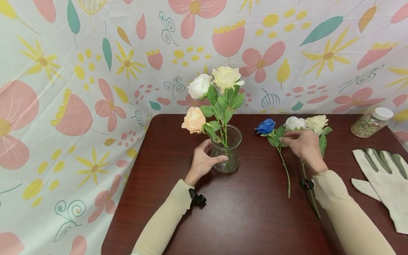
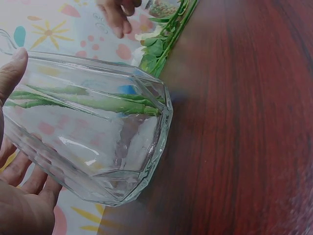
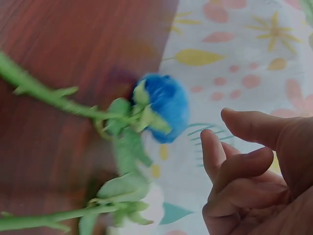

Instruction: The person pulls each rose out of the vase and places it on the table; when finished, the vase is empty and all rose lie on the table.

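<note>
My left hand (image 1: pixel 204 160) grips the side of a clear glass vase (image 1: pixel 234 157), with the thumb across its front and fingers behind. In the vase stand a white rose (image 1: pixel 200 86), a cream rose (image 1: pixel 227 78) and a peach rose (image 1: pixel 193 120); their green stems (image 2: pixel 122 104) show through the glass in the left wrist view. My right hand (image 1: pixel 302 146) hovers over loose roses on the table, fingers loosely bent and holding nothing. Nearest it are a blue rose (image 3: pixel 164 107) and a second white rose (image 1: pixel 295 123). Another cream rose (image 1: pixel 316 123) lies beside them, partly hidden.
A lidded clear jar (image 1: pixel 369 124) of small pale pieces stands at the table's back right. White and green gloves (image 1: pixel 382 180) lie near the right edge. Behind the dark wood table (image 1: pixel 248 219) hangs a flower-patterned cloth (image 1: pixel 127 88).
</note>
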The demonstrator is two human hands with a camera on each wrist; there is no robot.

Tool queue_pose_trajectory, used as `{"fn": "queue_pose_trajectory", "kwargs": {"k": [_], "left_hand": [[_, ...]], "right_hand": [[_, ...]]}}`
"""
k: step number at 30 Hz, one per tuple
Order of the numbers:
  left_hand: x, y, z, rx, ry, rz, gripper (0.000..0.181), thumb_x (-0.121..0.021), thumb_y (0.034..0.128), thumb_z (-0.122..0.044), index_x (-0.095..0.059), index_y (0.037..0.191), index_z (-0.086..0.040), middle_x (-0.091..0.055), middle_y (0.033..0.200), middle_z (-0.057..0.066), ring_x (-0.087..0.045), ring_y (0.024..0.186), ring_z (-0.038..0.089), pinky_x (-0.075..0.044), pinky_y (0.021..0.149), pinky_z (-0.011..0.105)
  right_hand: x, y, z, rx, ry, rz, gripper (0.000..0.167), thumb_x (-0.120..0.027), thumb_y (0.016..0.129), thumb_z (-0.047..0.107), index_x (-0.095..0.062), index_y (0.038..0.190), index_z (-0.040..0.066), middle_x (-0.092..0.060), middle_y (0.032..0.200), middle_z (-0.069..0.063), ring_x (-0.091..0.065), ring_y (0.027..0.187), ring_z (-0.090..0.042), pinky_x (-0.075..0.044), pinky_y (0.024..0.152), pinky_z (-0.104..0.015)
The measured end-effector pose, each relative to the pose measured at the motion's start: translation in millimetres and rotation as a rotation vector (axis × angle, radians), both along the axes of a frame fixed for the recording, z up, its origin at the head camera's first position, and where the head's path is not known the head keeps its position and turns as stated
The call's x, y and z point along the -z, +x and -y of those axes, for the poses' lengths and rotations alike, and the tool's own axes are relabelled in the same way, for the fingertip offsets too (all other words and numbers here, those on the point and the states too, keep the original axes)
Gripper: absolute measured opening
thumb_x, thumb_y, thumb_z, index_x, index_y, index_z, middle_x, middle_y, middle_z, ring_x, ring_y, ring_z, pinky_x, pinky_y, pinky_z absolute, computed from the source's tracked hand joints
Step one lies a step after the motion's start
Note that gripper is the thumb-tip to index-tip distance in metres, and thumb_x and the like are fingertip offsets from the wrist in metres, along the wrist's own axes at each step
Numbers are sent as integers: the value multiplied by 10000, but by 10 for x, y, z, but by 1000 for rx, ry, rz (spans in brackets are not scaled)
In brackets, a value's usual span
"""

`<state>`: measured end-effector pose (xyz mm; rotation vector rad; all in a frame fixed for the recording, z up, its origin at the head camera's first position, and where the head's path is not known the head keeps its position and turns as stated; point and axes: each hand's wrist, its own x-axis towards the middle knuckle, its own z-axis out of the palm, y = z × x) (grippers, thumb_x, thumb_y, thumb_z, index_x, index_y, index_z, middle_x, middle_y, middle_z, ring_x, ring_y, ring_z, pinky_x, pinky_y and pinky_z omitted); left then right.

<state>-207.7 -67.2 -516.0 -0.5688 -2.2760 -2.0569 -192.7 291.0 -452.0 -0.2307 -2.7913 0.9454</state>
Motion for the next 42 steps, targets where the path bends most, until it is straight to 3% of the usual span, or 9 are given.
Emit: {"fn": "queue_pose_trajectory", "kwargs": {"k": [8,14,17,21,23,30,36,42], "left_hand": [[-4,5,3,3,8,2,829,-993,744,-549,-714,1401,-126,-750,1368,150,-705,1324,346,-550,1192,485],[-2,5,4,6,11,-1,777,-1002,758,-493,-720,1394,-146,-753,1367,133,-706,1326,326,-555,1188,467],[1,7,7,7,10,2,775,-1000,762,-495,-718,1399,-155,-751,1370,129,-703,1330,327,-554,1188,466],[8,6,10,4,9,3,765,-1002,771,-466,-715,1406,-150,-748,1375,135,-696,1334,349,-555,1187,471],[10,2,7,1,8,0,743,-1007,781,-406,-713,1408,-135,-747,1378,140,-694,1336,362,-556,1185,471],[4,-6,-16,-29,-29,-20,679,-988,793,-133,-705,1407,-81,-754,1373,145,-697,1337,369,-561,1174,462],[-5,0,-17,-40,-44,-21,667,-989,794,-134,-715,1401,-126,-761,1373,117,-709,1326,330,-572,1158,459],[-5,6,-5,-31,-37,-18,662,-987,810,-179,-714,1412,-170,-756,1385,90,-704,1330,299,-567,1163,494]], "right_hand": [[-274,162,258,-20,-18,-80,353,-814,987,350,-839,1177,53,-820,1121,-236,-695,1028,-393,-450,705,-296],[-453,254,472,-70,-60,-181,291,-828,984,309,-850,1166,83,-837,1037,-176,-592,732,35,-431,606,-203],[-533,284,576,-96,-102,-223,257,-845,970,288,-858,1147,101,-831,947,-48,-545,687,134,-441,582,-192],[-627,296,726,-133,-154,-251,219,-867,952,300,-868,1097,137,-714,835,271,-568,670,58,-435,564,-201],[-659,291,803,-158,-175,-261,208,-870,949,306,-868,1084,148,-680,817,317,-573,665,15,-423,550,-207],[-713,201,1059,-256,-187,-307,173,-862,954,236,-866,1090,129,-816,831,-82,-571,599,-42,-400,497,-224],[-747,79,1264,-284,-182,-302,173,-867,945,241,-877,1073,126,-853,913,-94,-616,637,-28,-439,537,-191],[-780,-49,1422,-288,-194,-243,206,-854,962,251,-871,1104,103,-860,1006,-113,-702,745,-190,-451,558,-204]]}}
